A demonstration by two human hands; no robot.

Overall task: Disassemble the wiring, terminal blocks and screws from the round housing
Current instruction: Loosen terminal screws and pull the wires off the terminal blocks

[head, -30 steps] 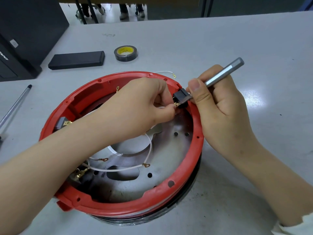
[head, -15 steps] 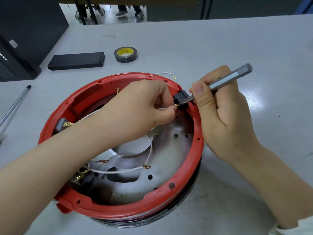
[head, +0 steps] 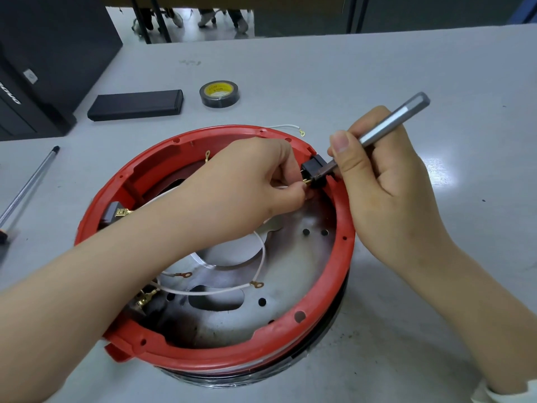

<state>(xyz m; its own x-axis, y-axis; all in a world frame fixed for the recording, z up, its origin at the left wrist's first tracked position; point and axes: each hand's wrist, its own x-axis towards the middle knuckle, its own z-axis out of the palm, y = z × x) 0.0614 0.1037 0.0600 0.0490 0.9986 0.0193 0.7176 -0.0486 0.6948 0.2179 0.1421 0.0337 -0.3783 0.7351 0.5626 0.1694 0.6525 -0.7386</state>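
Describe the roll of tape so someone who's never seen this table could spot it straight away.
Start at the red round housing in the middle of the grey table. Just beyond its far rim lies the tape roll, right of a flat black case. It alone is ring-shaped, black with a yellow core.

Screwdriver tip (head: 325, 173) — hidden behind terminal block (head: 315, 170)

Bright, even overhead light; a white glare patch sits on the table (head: 441, 173) at right. Sharp centre, with wide-angle bending toward the frame's edges.
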